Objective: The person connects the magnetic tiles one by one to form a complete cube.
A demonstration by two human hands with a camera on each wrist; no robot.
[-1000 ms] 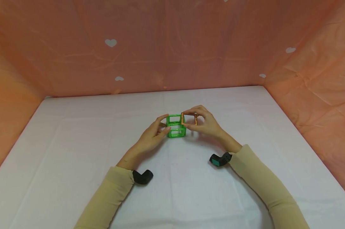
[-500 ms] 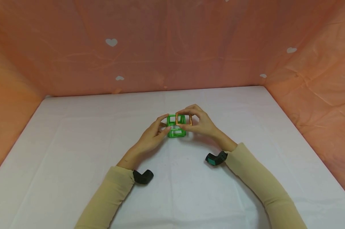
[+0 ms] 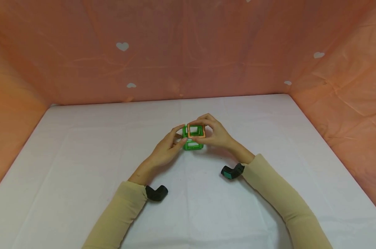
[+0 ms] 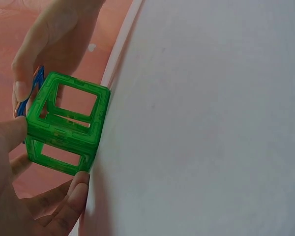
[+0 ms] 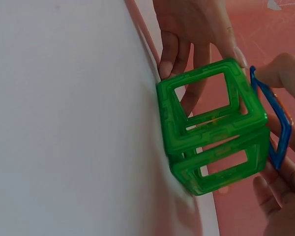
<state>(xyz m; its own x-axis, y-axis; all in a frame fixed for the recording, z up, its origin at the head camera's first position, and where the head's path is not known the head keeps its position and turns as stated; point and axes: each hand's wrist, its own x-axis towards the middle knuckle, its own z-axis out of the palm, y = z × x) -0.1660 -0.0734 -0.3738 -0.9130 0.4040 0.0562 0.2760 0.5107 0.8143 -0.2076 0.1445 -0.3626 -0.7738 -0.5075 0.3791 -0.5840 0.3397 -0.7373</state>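
Observation:
A green cube of magnetic tiles point(image 3: 193, 147) with open square frames stands on the white cloth. My left hand point(image 3: 166, 147) holds its left side, thumb near the top edge and fingers lower down, as the left wrist view shows on the cube point(image 4: 64, 136). Between thumb and fingers, my right hand point(image 3: 217, 134) pinches a square magnetic tile point(image 3: 188, 131), orange on one face. Its blue face shows on the tile point(image 5: 284, 127) in the right wrist view, tilted close over the cube's top. Whether the two touch I cannot tell.
White cloth point(image 3: 82, 166) covers the table. Orange fabric with pale hearts point(image 3: 181, 52) hangs behind it and at both sides. A black wrist device point(image 3: 157, 193) sits at the left cuff and another black device point(image 3: 232, 172) at the right.
My right hand has moved left with the magnetic tile, from the cube's right side to over its top. My left hand and the green cube stay nearly in place.

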